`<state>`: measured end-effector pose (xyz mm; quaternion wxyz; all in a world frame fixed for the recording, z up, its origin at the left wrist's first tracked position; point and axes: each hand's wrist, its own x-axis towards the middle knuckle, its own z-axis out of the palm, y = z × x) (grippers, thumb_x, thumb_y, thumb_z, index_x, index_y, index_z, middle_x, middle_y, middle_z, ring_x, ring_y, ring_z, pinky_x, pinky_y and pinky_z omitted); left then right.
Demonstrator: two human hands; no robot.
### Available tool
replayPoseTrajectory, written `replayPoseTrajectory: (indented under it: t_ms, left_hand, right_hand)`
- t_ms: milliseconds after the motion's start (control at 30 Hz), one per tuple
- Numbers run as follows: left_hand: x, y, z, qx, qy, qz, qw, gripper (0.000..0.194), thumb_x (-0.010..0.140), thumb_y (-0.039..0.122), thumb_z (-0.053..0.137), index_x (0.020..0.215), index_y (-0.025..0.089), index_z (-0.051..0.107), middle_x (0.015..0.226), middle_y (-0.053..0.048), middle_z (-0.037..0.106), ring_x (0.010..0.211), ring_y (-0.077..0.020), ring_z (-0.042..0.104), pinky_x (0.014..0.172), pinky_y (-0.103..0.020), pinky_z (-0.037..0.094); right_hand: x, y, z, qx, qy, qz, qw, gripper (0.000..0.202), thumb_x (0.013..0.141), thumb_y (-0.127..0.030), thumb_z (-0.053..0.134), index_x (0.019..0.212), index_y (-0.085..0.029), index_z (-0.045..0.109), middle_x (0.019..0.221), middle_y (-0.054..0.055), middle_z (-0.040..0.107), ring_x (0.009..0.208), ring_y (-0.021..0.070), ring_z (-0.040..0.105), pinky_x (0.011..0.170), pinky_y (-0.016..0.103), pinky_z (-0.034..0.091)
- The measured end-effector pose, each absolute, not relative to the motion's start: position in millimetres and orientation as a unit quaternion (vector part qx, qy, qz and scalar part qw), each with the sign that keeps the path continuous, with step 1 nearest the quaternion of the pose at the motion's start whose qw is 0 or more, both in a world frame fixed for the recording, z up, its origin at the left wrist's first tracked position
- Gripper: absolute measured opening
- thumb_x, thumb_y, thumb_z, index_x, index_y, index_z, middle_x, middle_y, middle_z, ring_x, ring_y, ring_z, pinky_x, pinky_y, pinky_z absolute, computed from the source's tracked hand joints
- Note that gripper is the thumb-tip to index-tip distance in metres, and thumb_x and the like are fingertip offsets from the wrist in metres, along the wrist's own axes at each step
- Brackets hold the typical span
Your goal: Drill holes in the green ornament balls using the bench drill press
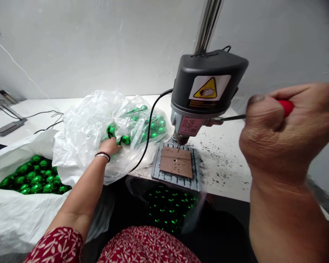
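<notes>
My right hand [287, 135] is wrapped in a fist round the red knob [287, 107] of the drill press's feed lever. The drill press [208, 87] stands on the table with its bit pointing down. Under the bit lies a square brown board [176, 162] with a small hole in its middle, resting on the slotted metal base [194, 184]. My left hand [111, 146] reaches into a clear plastic bag [87, 117] beside shiny green balls [126, 140]. Its fingers are partly hidden among the balls and plastic, so I cannot tell whether it holds one.
A white sack [13, 215] full of green balls is at the left. More green balls [170, 208] show in a bag below the table edge. Dark shavings lie on the white table [222, 175]. A black cable [150, 128] hangs before the bag. A grey stand [9, 126] is far left.
</notes>
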<state>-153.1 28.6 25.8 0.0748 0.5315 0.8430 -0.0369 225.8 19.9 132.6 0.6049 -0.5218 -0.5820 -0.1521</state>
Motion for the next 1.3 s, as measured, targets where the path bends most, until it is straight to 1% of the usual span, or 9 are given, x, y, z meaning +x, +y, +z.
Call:
replayPoseTrajectory:
  t_ms: [200,333,433,500,633,733,833,1100,1300]
  left_hand:
    - [-139.6,17.5,21.5,0.554,0.831,-0.006,0.045,0.050,0.085,0.029,0.064,0.133,0.015,0.065,0.144,-0.021,0.066,0.131,-0.0352,0.065,0.106,-0.040,0.052]
    - [-139.8,-14.2,49.4,0.534,0.801,0.269,0.039,0.057,0.084,0.034,0.067,0.136,0.012,0.061,0.142,-0.020,0.063,0.133,-0.0340,0.060,0.111,-0.043,0.050]
    - [-124.7,-44.7,66.6,0.465,0.664,0.533,0.241,0.058,0.084,0.051,0.068,0.134,0.023,0.058,0.116,-0.009,0.071,0.097,-0.0242,0.069,0.081,-0.037,0.060]
    - [-100.8,-59.0,69.6,0.417,0.522,0.621,0.409,0.057,0.082,0.057,0.073,0.129,0.029,0.057,0.110,-0.005,0.071,0.085,-0.0189,0.068,0.064,-0.028,0.056]
    - [-40.0,-63.3,57.5,0.328,0.378,0.588,0.635,0.062,0.073,0.061,0.087,0.118,0.029,0.059,0.103,-0.004,0.071,0.071,-0.0126,0.064,0.051,-0.017,0.041]
    - [-8.8,-52.3,41.7,0.296,0.369,0.540,0.696,0.076,0.060,0.044,0.099,0.122,0.029,0.057,0.096,0.000,0.069,0.065,-0.0090,0.062,0.051,-0.016,0.040]
    - [5.4,-36.6,27.1,0.300,0.412,0.510,0.693,0.079,0.056,0.028,0.100,0.122,0.025,0.056,0.090,0.002,0.067,0.063,-0.0095,0.065,0.050,-0.015,0.041]
    - [25.7,-1.5,11.2,0.360,0.531,0.442,0.628,0.063,0.077,0.027,0.084,0.132,0.019,0.053,0.091,0.001,0.066,0.053,-0.0086,0.064,0.045,-0.017,0.041]
    - [33.7,8.1,10.3,0.391,0.542,0.406,0.624,0.058,0.081,0.025,0.081,0.131,0.018,0.053,0.094,0.000,0.065,0.057,-0.0085,0.065,0.046,-0.017,0.044]
  right_hand:
    - [225.0,21.8,129.4,-0.496,-0.593,-0.153,0.615,0.027,0.095,-0.038,0.050,0.090,-0.013,0.059,0.079,-0.001,0.057,0.064,0.0023,0.048,0.063,0.020,0.039]
    - [224.9,20.1,129.9,-0.502,-0.598,-0.151,0.606,0.029,0.097,-0.043,0.050,0.092,-0.015,0.057,0.078,-0.002,0.054,0.065,0.0033,0.047,0.064,0.022,0.039]
    - [224.8,18.9,129.8,-0.501,-0.604,-0.139,0.604,0.028,0.098,-0.042,0.050,0.093,-0.015,0.055,0.080,-0.002,0.053,0.067,0.0036,0.047,0.065,0.022,0.039]
    - [224.3,18.0,129.9,-0.503,-0.601,-0.132,0.606,0.026,0.098,-0.040,0.050,0.094,-0.015,0.055,0.081,-0.002,0.053,0.067,0.0032,0.047,0.066,0.022,0.040]
    - [224.3,14.8,132.4,-0.498,-0.605,-0.113,0.611,0.025,0.098,-0.039,0.051,0.093,-0.015,0.055,0.078,-0.003,0.053,0.064,0.0024,0.045,0.064,0.021,0.039]
    - [224.6,11.5,134.9,-0.484,-0.617,-0.099,0.613,0.026,0.097,-0.041,0.051,0.091,-0.016,0.056,0.075,-0.003,0.054,0.063,0.0027,0.045,0.062,0.020,0.039]
    - [224.0,9.6,135.2,-0.479,-0.617,-0.095,0.617,0.026,0.097,-0.040,0.051,0.091,-0.016,0.057,0.075,-0.003,0.055,0.063,0.0031,0.045,0.063,0.020,0.038]
    - [224.7,10.1,129.6,-0.447,-0.624,-0.129,0.628,0.028,0.101,-0.044,0.050,0.094,-0.018,0.056,0.082,-0.002,0.056,0.070,0.0045,0.051,0.067,0.020,0.044]
    - [225.4,9.7,128.4,-0.438,-0.647,-0.088,0.618,0.033,0.106,-0.048,0.040,0.098,-0.018,0.050,0.085,-0.001,0.051,0.075,0.0046,0.052,0.076,0.022,0.051]
